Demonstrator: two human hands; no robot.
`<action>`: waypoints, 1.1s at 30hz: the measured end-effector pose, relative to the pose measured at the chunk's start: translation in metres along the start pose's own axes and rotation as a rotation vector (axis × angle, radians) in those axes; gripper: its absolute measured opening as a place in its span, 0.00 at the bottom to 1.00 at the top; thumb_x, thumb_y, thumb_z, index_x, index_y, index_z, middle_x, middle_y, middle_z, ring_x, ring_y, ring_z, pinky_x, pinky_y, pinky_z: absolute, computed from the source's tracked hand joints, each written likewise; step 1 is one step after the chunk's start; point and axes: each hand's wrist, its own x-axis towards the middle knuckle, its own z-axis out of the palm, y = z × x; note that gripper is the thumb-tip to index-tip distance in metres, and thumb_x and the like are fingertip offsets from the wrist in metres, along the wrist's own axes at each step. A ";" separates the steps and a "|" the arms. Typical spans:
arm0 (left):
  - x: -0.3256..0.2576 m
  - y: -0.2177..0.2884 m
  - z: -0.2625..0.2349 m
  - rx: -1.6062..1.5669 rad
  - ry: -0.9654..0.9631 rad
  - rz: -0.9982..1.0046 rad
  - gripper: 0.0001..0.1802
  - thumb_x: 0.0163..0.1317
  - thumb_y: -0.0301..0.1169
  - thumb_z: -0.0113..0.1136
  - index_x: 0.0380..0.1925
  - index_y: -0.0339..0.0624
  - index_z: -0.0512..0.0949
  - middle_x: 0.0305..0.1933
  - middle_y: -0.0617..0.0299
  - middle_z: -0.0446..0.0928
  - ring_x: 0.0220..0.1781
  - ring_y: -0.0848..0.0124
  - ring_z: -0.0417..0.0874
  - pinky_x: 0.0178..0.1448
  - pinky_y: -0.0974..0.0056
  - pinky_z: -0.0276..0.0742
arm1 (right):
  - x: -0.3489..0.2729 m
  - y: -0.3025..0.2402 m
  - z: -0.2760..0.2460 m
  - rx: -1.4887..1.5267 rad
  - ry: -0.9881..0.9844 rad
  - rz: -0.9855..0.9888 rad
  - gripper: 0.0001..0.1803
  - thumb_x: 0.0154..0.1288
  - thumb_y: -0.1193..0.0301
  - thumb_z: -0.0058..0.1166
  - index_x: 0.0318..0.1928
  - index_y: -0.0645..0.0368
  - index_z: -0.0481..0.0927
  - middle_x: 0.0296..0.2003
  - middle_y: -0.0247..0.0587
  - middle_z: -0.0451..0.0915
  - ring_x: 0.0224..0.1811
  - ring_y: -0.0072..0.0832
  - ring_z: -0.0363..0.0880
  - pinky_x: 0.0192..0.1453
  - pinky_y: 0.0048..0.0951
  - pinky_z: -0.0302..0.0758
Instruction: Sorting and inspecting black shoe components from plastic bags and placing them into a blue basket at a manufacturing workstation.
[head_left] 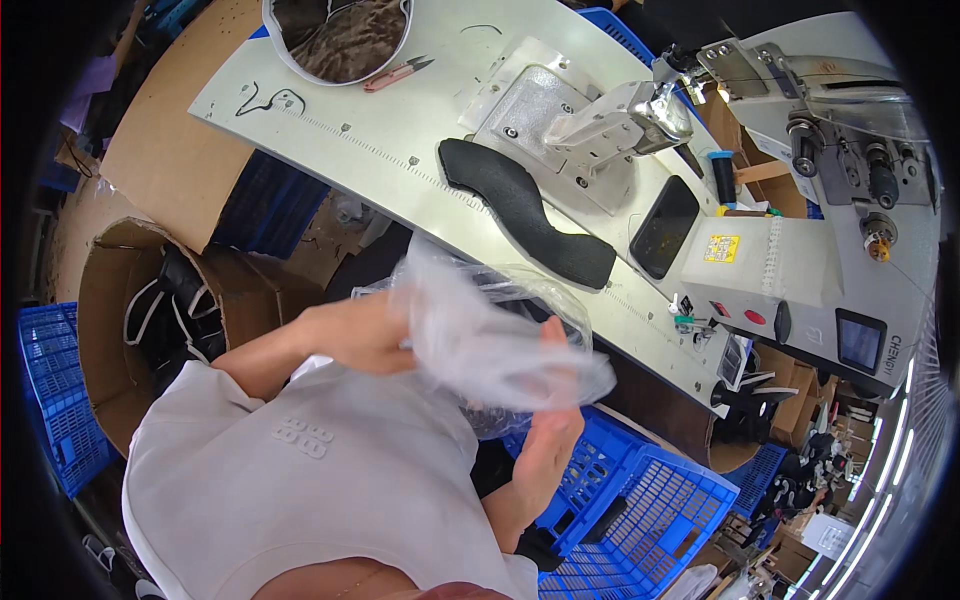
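Translucent plastic bag (465,330), grasped in left grip (362,335), against right grip (553,425), whose hold is unclear

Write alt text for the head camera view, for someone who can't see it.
The left hand holds a blurred translucent plastic bag, with the right hand against it, in front of the wearer's white shirt. Beyond, a pale worktable carries a sewing machine, a curved black piece and a black phone; a blue basket stands lower right.
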 end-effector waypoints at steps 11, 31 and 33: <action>0.012 0.019 -0.021 0.053 0.575 -0.066 0.16 0.49 0.15 0.56 0.41 0.33 0.79 0.50 0.52 0.78 0.53 0.56 0.78 0.55 0.59 0.75 | -0.003 0.006 -0.003 -0.148 0.055 0.065 0.09 0.48 0.82 0.68 0.29 0.63 0.79 0.45 0.51 0.82 0.47 0.37 0.82 0.52 0.34 0.77; 0.054 0.012 -0.043 0.744 -0.020 0.089 0.37 0.46 0.26 0.70 0.60 0.39 0.67 0.56 0.51 0.73 0.46 0.57 0.79 0.48 0.57 0.76 | 0.026 -0.013 -0.015 -0.176 -0.547 0.479 0.18 0.48 0.72 0.75 0.41 0.57 0.84 0.21 0.30 0.75 0.19 0.17 0.68 0.25 0.18 0.66; 0.052 0.002 -0.042 0.464 -0.054 0.148 0.39 0.47 0.24 0.69 0.61 0.37 0.64 0.55 0.51 0.73 0.48 0.55 0.78 0.51 0.55 0.75 | 0.025 -0.016 -0.011 -0.422 -0.402 0.273 0.24 0.48 0.71 0.74 0.50 0.53 0.84 0.22 0.33 0.74 0.20 0.21 0.70 0.25 0.21 0.68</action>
